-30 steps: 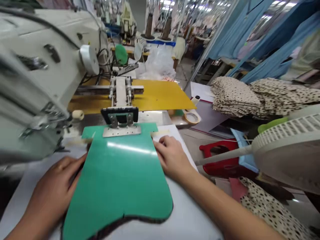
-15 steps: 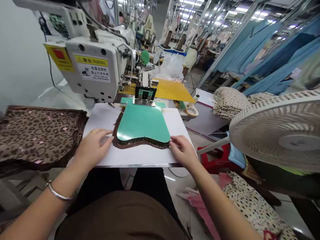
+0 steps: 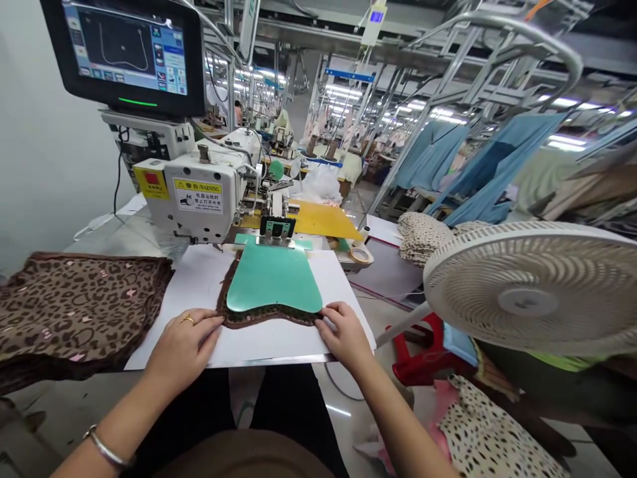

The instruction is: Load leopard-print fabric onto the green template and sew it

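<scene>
A dark brown fabric piece (image 3: 269, 319) lies on the white work plate (image 3: 269, 343), mostly covered by a green template (image 3: 273, 275). Only its left side and wavy front edge show, the latter with a printed pattern. At the front left corner, my left hand (image 3: 186, 338) has thumb and fingertips closed on the fabric edge. My right hand (image 3: 346, 334) pinches the opposite corner, its fingertips beside the template. The machine's metal clamp (image 3: 277, 236) sits over the template's back end. To its left stands the white sewing machine head (image 3: 199, 199).
Brown leopard-print fabrics (image 3: 84, 305) are stacked at the left. A control screen (image 3: 124, 53) shows an outline above the machine. On the right are a white fan (image 3: 527, 292), a red stool (image 3: 418, 352) and spotted fabric (image 3: 497, 425). A tape roll (image 3: 361, 255) lies behind the plate.
My view has tilted up, bringing the control screen into sight. Both hands stay at the fabric's front corners, and the template still lies on top under the clamp.
</scene>
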A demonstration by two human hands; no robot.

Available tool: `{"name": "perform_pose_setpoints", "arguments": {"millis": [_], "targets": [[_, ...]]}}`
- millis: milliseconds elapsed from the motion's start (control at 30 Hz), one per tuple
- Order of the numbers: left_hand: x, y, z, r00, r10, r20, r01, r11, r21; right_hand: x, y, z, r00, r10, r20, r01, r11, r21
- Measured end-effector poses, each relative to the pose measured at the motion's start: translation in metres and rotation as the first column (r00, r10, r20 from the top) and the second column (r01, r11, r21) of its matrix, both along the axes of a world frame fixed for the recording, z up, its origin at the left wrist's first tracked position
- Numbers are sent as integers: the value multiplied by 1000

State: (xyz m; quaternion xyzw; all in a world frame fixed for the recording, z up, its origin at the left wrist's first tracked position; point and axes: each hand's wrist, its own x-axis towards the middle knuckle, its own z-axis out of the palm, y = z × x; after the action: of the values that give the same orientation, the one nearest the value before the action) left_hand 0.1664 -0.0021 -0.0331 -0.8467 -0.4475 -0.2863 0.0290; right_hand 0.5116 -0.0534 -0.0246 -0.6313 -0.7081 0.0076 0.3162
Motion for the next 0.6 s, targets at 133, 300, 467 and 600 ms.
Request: {"name": "perform_pose_setpoints", "arguments": {"millis": [133,300,467,600], "targets": [[1,1,-1,1000,-12,14,11,999,39,0,2,-3,1000,-19,-1,19,1000,-13],[-1,3,-4,999,-41,-5,41,999,35,0,3,-3,999,-51,-4,51,998,-32],[-2,4,-7,998,-64,3,64,997,37,0,3,-2,998,-53,-14,52,997,-52],[-1,4,-7,998,-67,19,66,997,40,0,4,-4,999,-53,-1,53,997,-54]]}}
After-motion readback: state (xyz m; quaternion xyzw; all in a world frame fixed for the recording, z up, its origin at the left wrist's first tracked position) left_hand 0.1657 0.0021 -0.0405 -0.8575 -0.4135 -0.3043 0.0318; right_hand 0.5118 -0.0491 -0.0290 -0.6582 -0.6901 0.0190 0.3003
